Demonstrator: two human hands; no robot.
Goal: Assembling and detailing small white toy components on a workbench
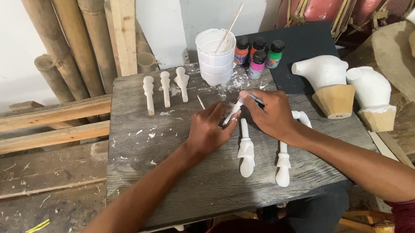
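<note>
**White-coated carvings in mid-batch on a grey plank worktop**

The left hand [210,130] pinches a small white carved piece [232,112] between thumb and fingers, holding it just above the worktop [140,178]. The right hand [272,114] closes its fingers on a thin brush [255,98] whose tip meets that piece.

Judging by how things lie, much is coated: three white spindles [165,88] rest in a row at the far edge, and two longer turned pieces [246,152] lie near the hands, all matte and chalky. The held piece looks partly done; no bare wood shows on it from here.

The worktop is rough, weathered timber flecked with white drips. A stack of white plastic cups [214,61] holds a stick, beside small bottles of coloured paint [258,59]. To the right stand two rounded white forms on raw tapered wooden bases [335,100]. Bamboo poles [71,43] lean behind.
</note>
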